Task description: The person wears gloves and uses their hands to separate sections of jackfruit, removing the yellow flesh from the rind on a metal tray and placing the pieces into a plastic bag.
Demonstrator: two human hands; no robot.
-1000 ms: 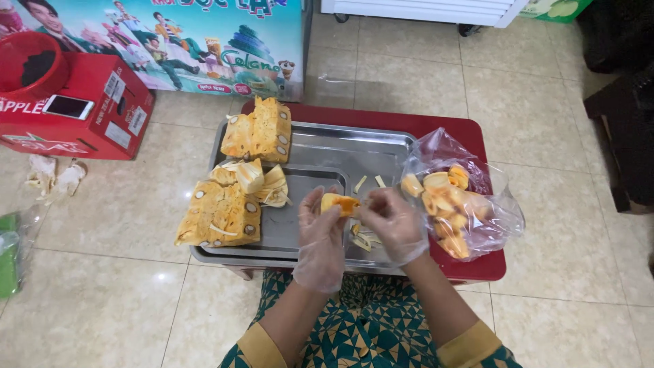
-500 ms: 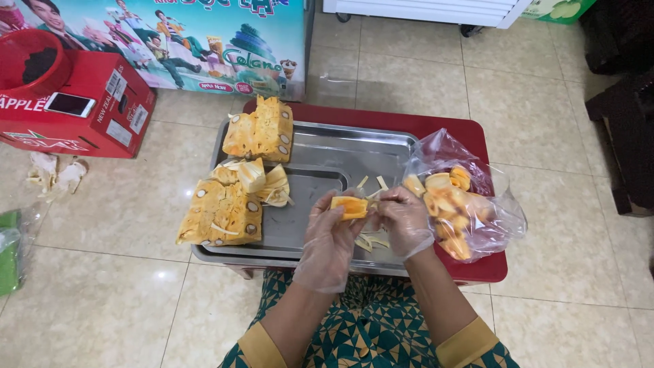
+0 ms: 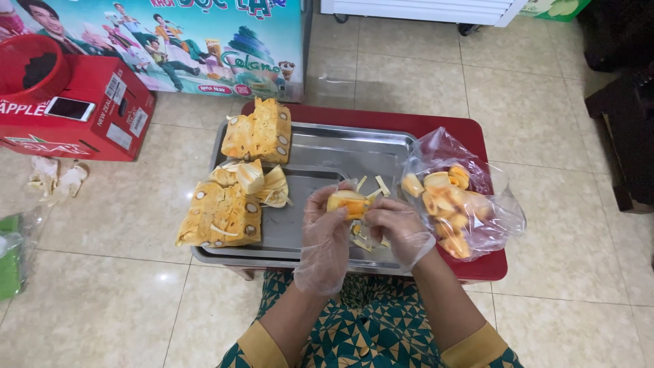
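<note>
Jackfruit pod (image 3: pixel 347 202), orange-yellow, held up over the near middle of the steel tray (image 3: pixel 320 146), between both gloved hands. Left hand (image 3: pixel 325 228) grasps it from the left and below, fingers curled round it. Right hand (image 3: pixel 396 228) closes on its right end, fingertips pinching at pale strands; exact grip partly hidden by the glove.

Judgement on doing this well: keep the left grip steady and light so the soft flesh is not crushed, and pull the fibres away in the right fingertips over the tray so scraps drop there. The clear gloves look slippery, so short pinches seem safer than one long tug.

Pale strips and scraps (image 3: pixel 364 238) lie on the tray just below the hands. Left on the tray, large cut jackfruit chunks (image 3: pixel 221 215); another chunk (image 3: pixel 259 133) at the far left. Right, a clear plastic bag (image 3: pixel 453 204) of cleaned pods rests on the red worktop (image 3: pixel 443 126). A red carton (image 3: pixel 102 112) sits on the floor, far left.
</note>
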